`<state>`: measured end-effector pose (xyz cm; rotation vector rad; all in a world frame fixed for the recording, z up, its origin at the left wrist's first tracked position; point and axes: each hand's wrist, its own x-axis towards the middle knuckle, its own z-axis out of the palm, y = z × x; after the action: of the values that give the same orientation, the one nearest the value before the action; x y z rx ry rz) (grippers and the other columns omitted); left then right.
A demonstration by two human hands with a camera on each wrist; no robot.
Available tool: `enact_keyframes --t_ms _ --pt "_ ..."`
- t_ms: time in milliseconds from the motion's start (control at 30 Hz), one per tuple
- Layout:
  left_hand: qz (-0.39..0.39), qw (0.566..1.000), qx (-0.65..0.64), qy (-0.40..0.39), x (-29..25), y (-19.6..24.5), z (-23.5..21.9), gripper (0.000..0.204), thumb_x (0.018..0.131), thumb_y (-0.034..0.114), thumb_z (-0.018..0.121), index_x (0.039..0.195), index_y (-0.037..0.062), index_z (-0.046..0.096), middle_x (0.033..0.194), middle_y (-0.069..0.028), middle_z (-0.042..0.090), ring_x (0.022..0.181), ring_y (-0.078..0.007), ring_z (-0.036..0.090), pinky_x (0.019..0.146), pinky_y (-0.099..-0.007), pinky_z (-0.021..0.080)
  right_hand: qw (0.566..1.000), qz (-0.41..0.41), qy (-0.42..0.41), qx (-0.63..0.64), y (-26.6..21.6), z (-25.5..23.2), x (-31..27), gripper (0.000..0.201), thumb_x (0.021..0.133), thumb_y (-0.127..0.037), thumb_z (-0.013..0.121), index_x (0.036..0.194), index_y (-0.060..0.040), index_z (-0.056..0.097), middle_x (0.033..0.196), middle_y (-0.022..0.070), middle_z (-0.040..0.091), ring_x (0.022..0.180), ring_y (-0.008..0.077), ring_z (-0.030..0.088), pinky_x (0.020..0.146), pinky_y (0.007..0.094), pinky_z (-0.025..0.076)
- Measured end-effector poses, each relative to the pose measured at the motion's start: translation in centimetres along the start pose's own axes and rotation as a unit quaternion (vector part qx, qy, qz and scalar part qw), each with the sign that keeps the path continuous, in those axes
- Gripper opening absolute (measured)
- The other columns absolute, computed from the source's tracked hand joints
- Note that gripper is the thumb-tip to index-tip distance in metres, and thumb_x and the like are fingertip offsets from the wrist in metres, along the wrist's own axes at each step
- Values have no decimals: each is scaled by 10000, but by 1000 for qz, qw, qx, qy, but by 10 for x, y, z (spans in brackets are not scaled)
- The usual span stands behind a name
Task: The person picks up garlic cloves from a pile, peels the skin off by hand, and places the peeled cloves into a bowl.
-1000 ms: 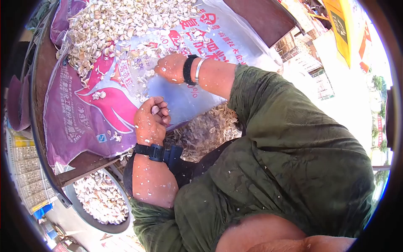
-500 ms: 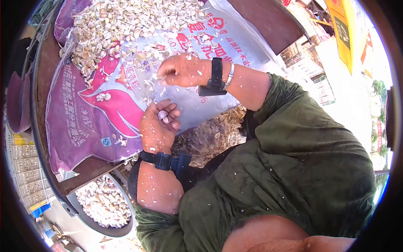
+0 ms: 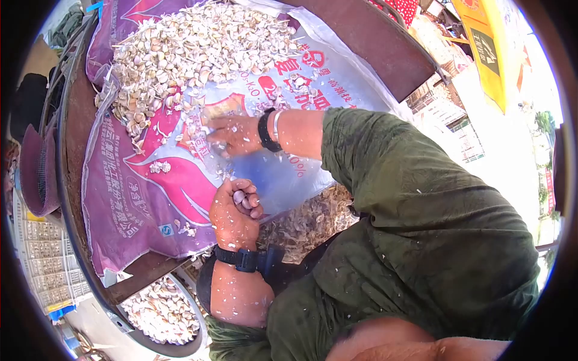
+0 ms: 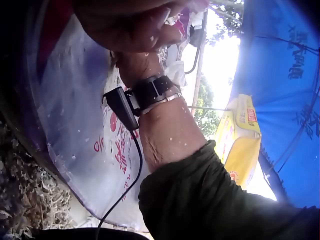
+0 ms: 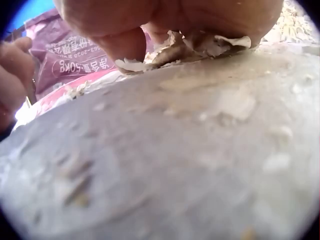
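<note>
In the head view my left hand (image 3: pixel 235 216) is palm up near the sack's front edge, fingers curled round a few garlic cloves (image 3: pixel 240 197). Beyond it, my right hand (image 3: pixel 238 133) lies palm down on the printed fertilizer sack (image 3: pixel 271 174), its fingers stretched out and blurred. Papery garlic skins (image 5: pixel 185 50) are bunched under the right fingers in the right wrist view, where part of the left hand (image 5: pixel 12 80) shows at the left edge. Curled left fingers (image 4: pixel 135 27) fill the top of the left wrist view, hiding their cloves.
A large heap of garlic cloves (image 3: pixel 192 51) covers the sack's far side. Below the brown table edge (image 3: pixel 141 274) stands a basin of cloves (image 3: pixel 162 313). Loose garlic skins (image 3: pixel 307 231) are piled below the sack's front edge. A small clump of skins (image 3: pixel 159 166) lies on the sack.
My right hand lifted off the sack with its fingers bent, then came down onto it, fingers spread toward the left. The left hand opened somewhat, showing its cloves, and has curled round them again.
</note>
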<state>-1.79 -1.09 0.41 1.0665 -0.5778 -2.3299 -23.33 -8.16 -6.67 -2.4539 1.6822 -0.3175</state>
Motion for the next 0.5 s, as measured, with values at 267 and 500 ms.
enact_keyframes --t_ms 267,500 --pt "-6 1000 -12 -16 -19 -2 -16 248 946 230 472 817 41 569 743 -82 585 544 -152 520 445 -260 345 994 -18 -74 83 -9 -39 -103 481 809 -64 579 1289 -97 573 1411 263 411 1309 389 412 1098 430 349" --pt "0 1000 -9 11 -33 9 -9 141 890 126 503 799 25 541 732 -88 555 527 -137 475 440 -243 332 986 137 54 -77 127 -105 -51 403 927 -350 545 1273 -149 594 1452 164 413 1304 374 426 1102 428 349"
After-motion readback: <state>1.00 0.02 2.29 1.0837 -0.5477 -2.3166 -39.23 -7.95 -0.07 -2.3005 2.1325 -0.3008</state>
